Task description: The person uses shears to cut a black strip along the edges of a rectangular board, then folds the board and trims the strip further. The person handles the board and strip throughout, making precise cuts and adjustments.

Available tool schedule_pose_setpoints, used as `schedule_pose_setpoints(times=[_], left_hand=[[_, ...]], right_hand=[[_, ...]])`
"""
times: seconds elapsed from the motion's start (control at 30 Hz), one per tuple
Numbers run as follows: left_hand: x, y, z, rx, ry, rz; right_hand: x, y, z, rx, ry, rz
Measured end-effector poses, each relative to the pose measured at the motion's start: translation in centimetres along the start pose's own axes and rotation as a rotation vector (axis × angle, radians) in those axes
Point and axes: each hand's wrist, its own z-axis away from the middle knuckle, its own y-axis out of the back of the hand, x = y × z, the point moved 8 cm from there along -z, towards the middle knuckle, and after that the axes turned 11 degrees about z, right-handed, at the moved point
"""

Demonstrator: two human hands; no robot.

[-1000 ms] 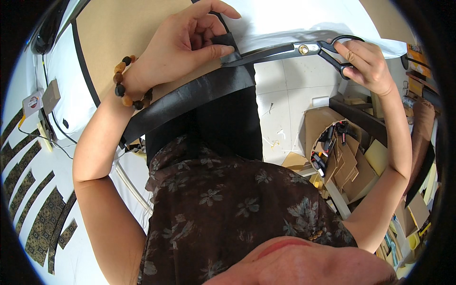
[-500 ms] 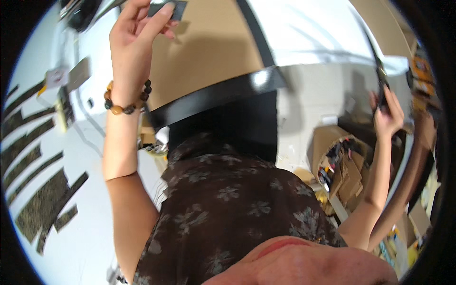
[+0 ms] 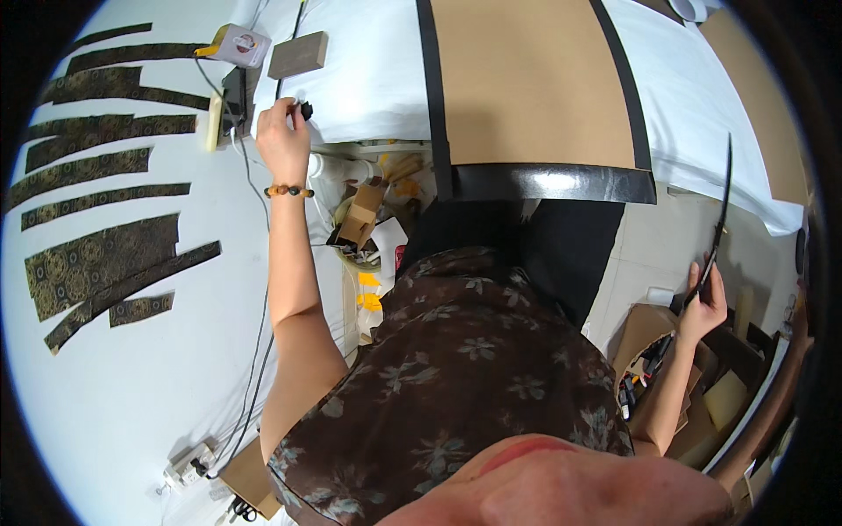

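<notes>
My left hand (image 3: 283, 140), with a beaded bracelet on its wrist, is pinched on a small crumpled black scrap (image 3: 306, 111) near the front left of the white-covered table. Out to the right, my right hand (image 3: 707, 307) is closed around the handles of black scissors (image 3: 724, 197). Their long blades point up and away, and look closed together. Between my hands lies a tan cardboard panel (image 3: 535, 88) with black strips along its left and right edges. A glossy black strip (image 3: 544, 182) runs across its near edge and overhangs the table front. Neither hand touches the panel.
A grey-brown block (image 3: 298, 54) lies beyond my left hand. Patterned dark strips (image 3: 105, 254) cling to the white surface at left, where cables (image 3: 266, 298) hang. A bin of scraps (image 3: 358, 250) stands below the table; an open cardboard box (image 3: 645, 333) is below my right hand.
My left hand has moved left off the cardboard panel with the black piece. My right hand still holds the scissors, now lower in view. The head view has shifted, showing more of the left side.
</notes>
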Motion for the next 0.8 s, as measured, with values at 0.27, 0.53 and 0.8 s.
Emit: schedule_pose_setpoints(times=[0.27, 0.53, 0.8], left_hand=[[-1.4, -2.3, 1.2, -0.210, 0.107, 0.104], [5.6, -2.6, 0.5, -0.374, -0.050, -0.247], [10.4, 1.0, 0.7, -0.035, 0.074, -0.075]], right_hand=[[-1.2, -0.8, 1.5, 0.050, -0.107, -0.009], [-3.6, -6.4, -1.0, 0.140, -0.386, -0.358], [-6.7, -11.9, -6.0, 0.042, -0.373, -0.064]])
